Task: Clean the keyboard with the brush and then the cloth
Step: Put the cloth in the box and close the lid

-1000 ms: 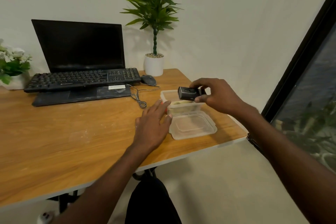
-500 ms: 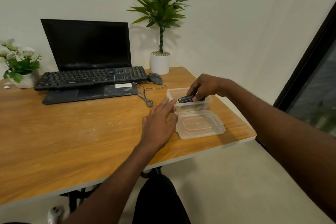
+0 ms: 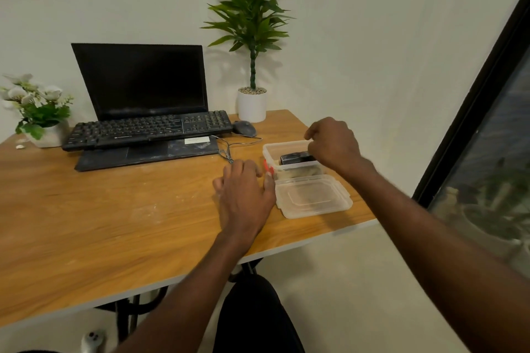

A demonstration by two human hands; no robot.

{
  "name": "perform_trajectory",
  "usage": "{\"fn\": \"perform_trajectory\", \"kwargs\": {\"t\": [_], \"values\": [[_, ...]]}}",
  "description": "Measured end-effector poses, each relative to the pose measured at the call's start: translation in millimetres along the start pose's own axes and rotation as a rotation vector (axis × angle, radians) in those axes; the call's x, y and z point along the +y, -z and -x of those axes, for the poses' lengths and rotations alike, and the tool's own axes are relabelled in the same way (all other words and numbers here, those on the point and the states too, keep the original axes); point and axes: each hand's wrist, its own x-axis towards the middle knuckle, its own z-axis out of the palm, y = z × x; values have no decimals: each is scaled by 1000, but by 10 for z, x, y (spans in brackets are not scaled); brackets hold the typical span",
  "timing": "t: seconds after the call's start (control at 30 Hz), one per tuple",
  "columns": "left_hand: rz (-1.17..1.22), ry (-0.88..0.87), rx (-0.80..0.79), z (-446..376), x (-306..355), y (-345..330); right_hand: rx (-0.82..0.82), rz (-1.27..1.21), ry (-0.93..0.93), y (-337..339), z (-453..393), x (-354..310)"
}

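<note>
Since the earlier frame the right hand (image 3: 332,146) has let go of the small black object (image 3: 295,157), which now lies inside the clear container (image 3: 282,146) at the right of centre. The hand stays over the container's far right edge, its fingers curled, and I cannot tell if they hold anything. The left hand (image 3: 243,195) lies flat on the wooden surface (image 3: 114,223) with straight fingers, and its fingertips (image 3: 269,178) touch the container's left side near something red (image 3: 268,166). The lid (image 3: 314,199) lies just in front of the container. The keyboard (image 3: 149,129) is at the upper left of centre, resting on an open laptop (image 3: 140,80), well apart from both hands. A mouse (image 3: 244,128) is just to its right. A brush or a cloth I cannot make out with certainty.
</note>
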Motion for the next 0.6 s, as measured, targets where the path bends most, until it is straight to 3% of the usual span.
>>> {"fn": "perform_trajectory", "kwargs": {"t": [0.07, 0.17, 0.3, 0.47, 0.6], "values": [[-152, 7, -37, 36, 54, 18, 21, -2, -52, 73, 285, 116], [-322, -8, -179, 98, 134, 23, -103, 125, -160, 88, 560, 334], [-346, -63, -273, 100, 146, -3, -218, 114, -202, -28, 629, 513], [-140, -101, -296, 63, 110, -4, -76, -4, -321, -92, 615, 618], [95, -168, -152, 121, 125, 54, 66, -263, -421, 97, 616, 762]]}}
